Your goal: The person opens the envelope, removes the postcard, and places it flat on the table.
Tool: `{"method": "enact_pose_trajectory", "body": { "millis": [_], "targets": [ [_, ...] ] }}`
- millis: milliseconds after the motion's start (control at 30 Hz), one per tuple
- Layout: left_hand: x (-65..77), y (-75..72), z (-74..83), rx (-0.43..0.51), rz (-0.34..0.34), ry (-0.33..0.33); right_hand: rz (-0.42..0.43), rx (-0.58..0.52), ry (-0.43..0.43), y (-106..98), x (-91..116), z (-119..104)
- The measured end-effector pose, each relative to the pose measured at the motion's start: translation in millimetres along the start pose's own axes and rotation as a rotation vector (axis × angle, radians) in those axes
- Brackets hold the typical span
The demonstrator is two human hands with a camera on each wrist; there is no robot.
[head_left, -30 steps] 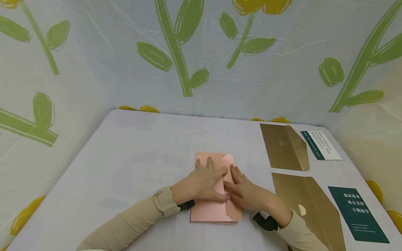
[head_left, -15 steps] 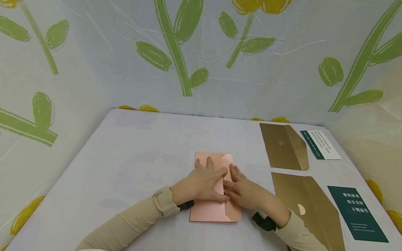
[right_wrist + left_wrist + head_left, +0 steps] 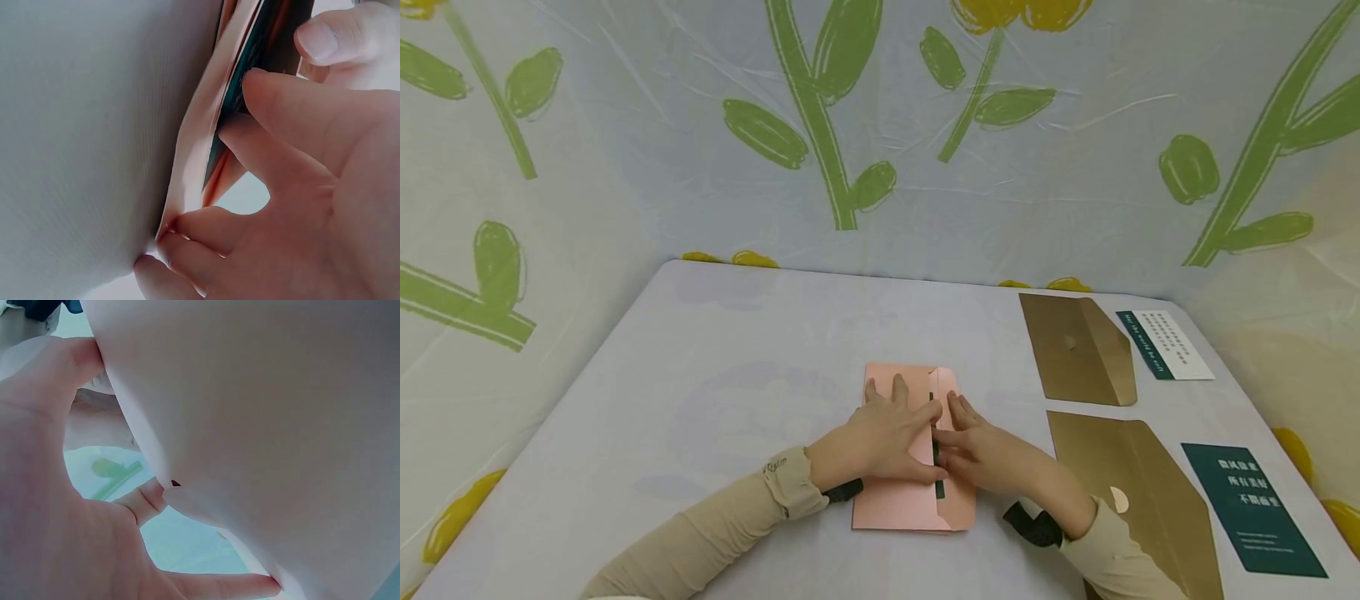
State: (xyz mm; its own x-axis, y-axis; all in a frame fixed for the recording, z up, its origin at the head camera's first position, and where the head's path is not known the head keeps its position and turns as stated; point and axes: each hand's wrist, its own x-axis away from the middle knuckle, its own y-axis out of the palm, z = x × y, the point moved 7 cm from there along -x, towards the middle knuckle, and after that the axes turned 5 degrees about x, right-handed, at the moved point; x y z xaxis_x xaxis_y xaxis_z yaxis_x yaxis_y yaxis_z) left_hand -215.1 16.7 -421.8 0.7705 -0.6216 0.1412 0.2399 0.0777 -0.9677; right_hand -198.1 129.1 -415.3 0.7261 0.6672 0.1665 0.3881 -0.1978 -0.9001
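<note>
leaf-printed pale walls [image 3: 1090, 192] surround a white table [image 3: 625, 442].

Satiny pink paper envelope [image 3: 895, 507], smooth brown paper envelopes [image 3: 1078, 354], shiny, plastic-looking backdrop [image 3: 1037, 192].

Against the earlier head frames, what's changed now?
A green card now shows at the pink envelope's opening, slid toward the right hand, whose fingers are at its edge. The left hand, brown envelopes and other cards stayed put.

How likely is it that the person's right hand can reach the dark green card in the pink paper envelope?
Likely yes: the right hand seems to touch the dark green card at the mouth of the pink paper envelope, whose open flap leaves that side free.
</note>
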Motion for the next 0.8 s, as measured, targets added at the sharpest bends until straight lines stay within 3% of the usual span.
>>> {"method": "enact_pose_trajectory", "body": {
  "millis": [367,667,800],
  "targets": [
    [-0.5,2.3,-1.4,-0.048,-0.037,-0.047,-0.036,-0.14,0.014,-3,0,8],
    [2.3,2.3,-0.9,-0.065,-0.042,-0.092,-0.03,-0.218,-0.054,-12,1,13],
    [2.4,3.5,-1.4,-0.048,-0.054,-0.113,-0.065,-0.23,-0.018,-10,2,15]
  ]
}}
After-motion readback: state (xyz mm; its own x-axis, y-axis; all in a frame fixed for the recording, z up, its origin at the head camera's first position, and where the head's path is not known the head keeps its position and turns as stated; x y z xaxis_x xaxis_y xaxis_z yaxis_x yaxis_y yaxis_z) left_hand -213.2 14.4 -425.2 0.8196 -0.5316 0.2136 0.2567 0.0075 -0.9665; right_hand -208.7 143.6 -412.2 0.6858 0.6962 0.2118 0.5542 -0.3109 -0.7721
